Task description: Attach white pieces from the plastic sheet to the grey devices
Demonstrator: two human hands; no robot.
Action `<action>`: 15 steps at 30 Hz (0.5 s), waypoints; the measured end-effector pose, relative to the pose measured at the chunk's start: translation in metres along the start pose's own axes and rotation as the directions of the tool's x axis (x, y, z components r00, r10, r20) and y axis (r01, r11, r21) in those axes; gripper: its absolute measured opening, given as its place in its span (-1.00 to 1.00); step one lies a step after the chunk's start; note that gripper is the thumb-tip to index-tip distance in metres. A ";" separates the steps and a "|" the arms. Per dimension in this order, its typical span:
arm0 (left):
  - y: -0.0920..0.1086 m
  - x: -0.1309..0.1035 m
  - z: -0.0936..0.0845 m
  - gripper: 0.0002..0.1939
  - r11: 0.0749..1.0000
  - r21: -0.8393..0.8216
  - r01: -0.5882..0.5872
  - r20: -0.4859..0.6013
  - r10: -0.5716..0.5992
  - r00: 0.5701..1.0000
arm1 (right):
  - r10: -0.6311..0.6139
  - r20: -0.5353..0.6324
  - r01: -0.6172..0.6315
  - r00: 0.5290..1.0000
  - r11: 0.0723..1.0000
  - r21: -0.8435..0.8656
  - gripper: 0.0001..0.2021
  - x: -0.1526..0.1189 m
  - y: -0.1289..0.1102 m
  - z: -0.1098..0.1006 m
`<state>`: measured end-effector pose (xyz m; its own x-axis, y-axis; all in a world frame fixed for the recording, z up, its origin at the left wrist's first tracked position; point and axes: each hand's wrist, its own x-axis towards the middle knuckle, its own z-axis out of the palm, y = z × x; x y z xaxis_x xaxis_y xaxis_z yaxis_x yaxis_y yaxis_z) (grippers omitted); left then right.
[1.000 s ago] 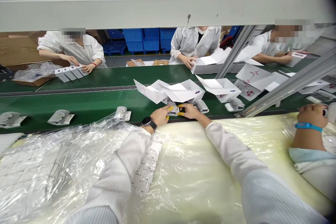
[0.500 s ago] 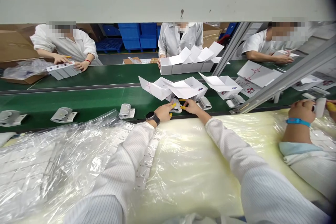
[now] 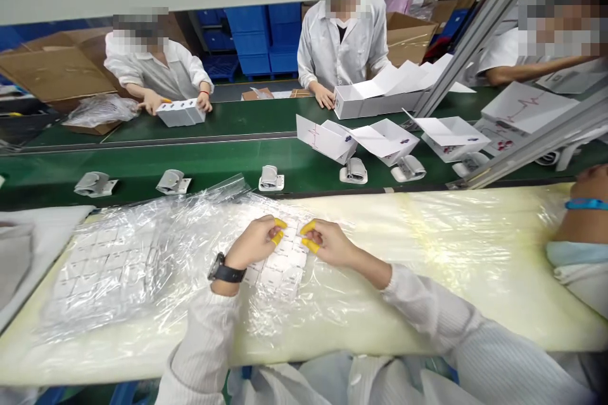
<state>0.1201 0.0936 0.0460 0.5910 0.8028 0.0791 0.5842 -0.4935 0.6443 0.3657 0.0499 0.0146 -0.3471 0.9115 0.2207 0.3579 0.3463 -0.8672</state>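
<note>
Both my hands are over a sheet of small white printed squares (image 3: 280, 269), which lies among clear plastic film on the near table. At its left is my left hand (image 3: 254, 242), with a dark watch on the wrist. Its yellow-covered thumb and index fingertip are apart, pointing right. My right hand (image 3: 332, 243) faces it from the right edge, its yellow-covered fingertips also slightly apart over the sheet. I make out nothing held in either hand. Past them, a light grey rolled cuff on a white base (image 3: 354, 171) sits on the green conveyor belt (image 3: 228, 168).
More cuff units (image 3: 173, 182) stand in a row along the belt. Open white boxes (image 3: 387, 139) are behind them. A clear bag of white squares (image 3: 111, 259) lies at left. A slanted metal post (image 3: 479, 44) rises at right, near a co-worker's arm (image 3: 589, 209). Several co-workers sit opposite.
My hands have left the cuff unit on the belt and come back toward me over the white printed sheet. The view has shifted left and down. The co-worker opposite has a hand beside the boxes.
</note>
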 end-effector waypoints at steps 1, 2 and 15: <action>-0.002 -0.005 0.003 -0.70 0.999 0.036 0.011 -0.028 -0.010 1.000 | 0.015 0.023 -0.015 1.000 1.000 -0.020 -0.85 0.009 -0.001 0.010; -0.004 -0.008 0.006 -0.67 0.998 0.060 0.023 -0.048 -0.020 0.999 | 0.032 0.043 -0.029 0.999 0.998 -0.056 -0.84 0.019 -0.001 0.016; -0.013 -0.013 0.012 -0.62 0.997 0.078 0.000 -0.034 0.003 0.999 | 0.158 0.433 0.078 0.888 0.874 -0.480 -0.74 0.079 -0.017 0.010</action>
<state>0.1113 0.0859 0.0275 0.5730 0.8126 0.1069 0.6258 -0.5180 0.5832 0.3233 0.1139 0.0420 -0.6266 0.7676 -0.1345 0.7014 0.4802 -0.5267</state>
